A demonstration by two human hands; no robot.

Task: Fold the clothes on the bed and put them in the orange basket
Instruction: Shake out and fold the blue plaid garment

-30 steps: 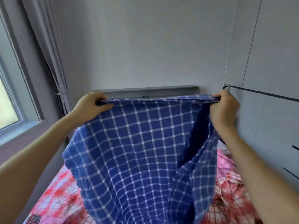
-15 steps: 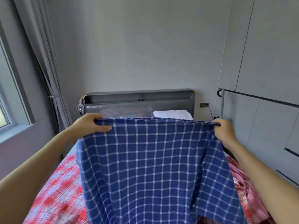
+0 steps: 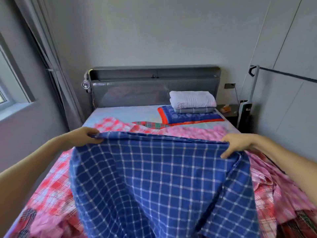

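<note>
Two bare hands are holding a blue checked cloth by its top edge, stretching it between them over the near half of the bed. The left hand is grasping the left corner, its fingers curling round the hem. The right hand is gripping the right corner, its thumb pressing on the near face of the fabric while the fingers are wrapping over the top edge.

That edge is running nearly level from hand to hand. The rest of the cloth is draping down toward the near edge of the view, with a long fold falling along its right side.

Under and around it, red and pink checked clothes are lying loose and rumpled across the mattress, spreading out to both the left and the right.

Farther off, on the right of the bed by the grey headboard, a white folded towel is sitting on a grey folded piece. That piece is resting on a blue patterned cloth with an orange border.

A grey curtain is hanging at the far left beside a window. Pale wardrobe panels are lining the right wall.
</note>
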